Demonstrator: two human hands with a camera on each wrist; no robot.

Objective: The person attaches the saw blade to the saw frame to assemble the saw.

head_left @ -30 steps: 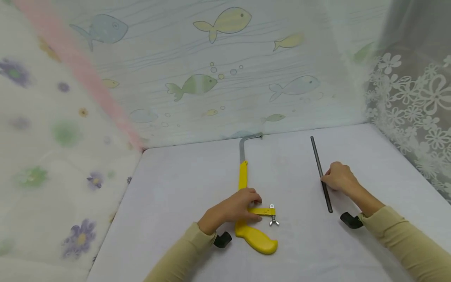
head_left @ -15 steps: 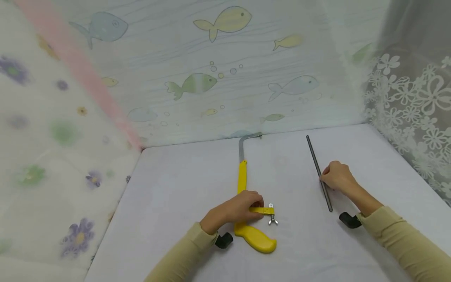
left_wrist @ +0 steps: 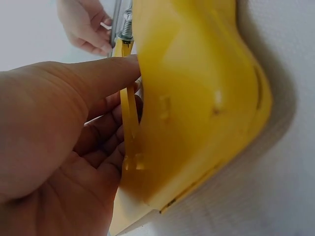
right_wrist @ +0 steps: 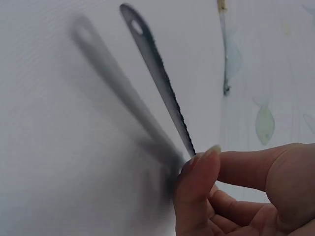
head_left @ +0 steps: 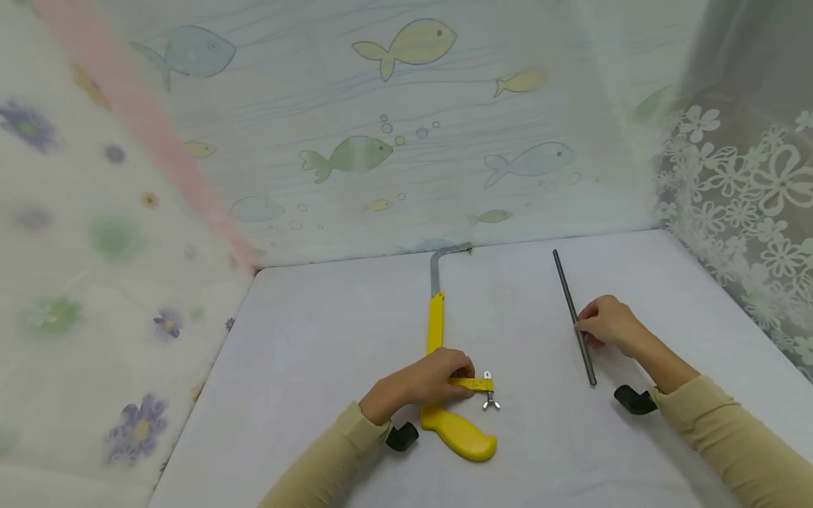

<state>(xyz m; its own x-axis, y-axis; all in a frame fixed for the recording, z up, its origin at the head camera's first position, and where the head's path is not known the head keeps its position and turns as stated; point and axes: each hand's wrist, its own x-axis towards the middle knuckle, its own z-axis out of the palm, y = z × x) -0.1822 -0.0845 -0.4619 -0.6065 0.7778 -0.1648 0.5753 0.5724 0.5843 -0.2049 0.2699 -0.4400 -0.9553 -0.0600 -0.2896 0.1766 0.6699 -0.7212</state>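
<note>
Two hands at work: one on each part of a dismantled hacksaw.
Right fingers: thumb and fingertips [right_wrist: 199, 169] pinch the saw blade [head_left: 574, 316] near its middle, edge-on, so the far end tilts clear of the surface, judging by the shadow in the right wrist view.
Right hand: the right hand [head_left: 610, 323] sits at the right of the table [head_left: 317, 367], its wrist trailing toward the near edge.
Blade position: right half of the table, running near to far, well apart from the frame.
Blade handling: thin, dark and probably light; likely springy along its length and rough on the toothed edge. Best taken by the flat faces, near mid-length or at the pin hole [right_wrist: 136, 27], not along the teeth.
Left fingers: curled round the yellow tension arm [head_left: 473, 383], the thumb [left_wrist: 106, 73] lying across it beside the handle.
Left hand: the left hand [head_left: 427, 379] rests near centre, over the junction of arm and handle.
Frame position: the saw frame [head_left: 438, 331] lies flat at centre; grey bow [head_left: 444, 255] at the far end, yellow handle [head_left: 459, 434] near.
Frame handling: rigid, judged heavier than the blade; smooth moulded plastic gives a full grip at the handle.
Fastener: wing nut [head_left: 490, 402] at the arm's right end, small and probably easy to loosen or lose.
Surroundings: fish-print curtain [head_left: 406, 120] behind.
</note>
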